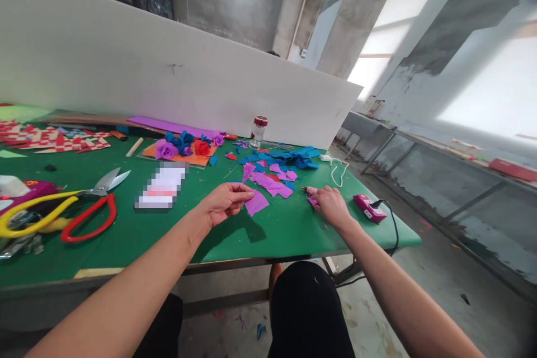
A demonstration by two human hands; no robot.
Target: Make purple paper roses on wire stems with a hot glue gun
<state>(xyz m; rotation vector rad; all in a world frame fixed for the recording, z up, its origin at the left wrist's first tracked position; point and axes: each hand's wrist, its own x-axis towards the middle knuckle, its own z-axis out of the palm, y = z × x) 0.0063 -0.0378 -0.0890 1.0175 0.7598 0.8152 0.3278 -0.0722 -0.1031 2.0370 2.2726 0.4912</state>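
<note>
My left hand [226, 202] is closed in a pinch on a purple crepe paper piece [257, 203], held just above the green tabletop. At the right, low over the table, my right hand [331, 207] has its fingers curled. A small dark pointed tip [305, 189] sticks out by its fingers, and a bit of purple paper shows under them. What those fingers grip is largely hidden. Between and beyond my hands lie purple paper pieces [272, 183] and blue paper pieces [300, 158]. Paper flowers [166, 149] in purple, blue and red rest on an orange sheet at the back.
Large scissors [90, 201] with red and yellow handles lie at the left. A glass jar [258, 133] with a red lid stands near the white board [210, 78]. Right of my right hand, a magenta box [369, 208] has a black cable hanging over the table's edge.
</note>
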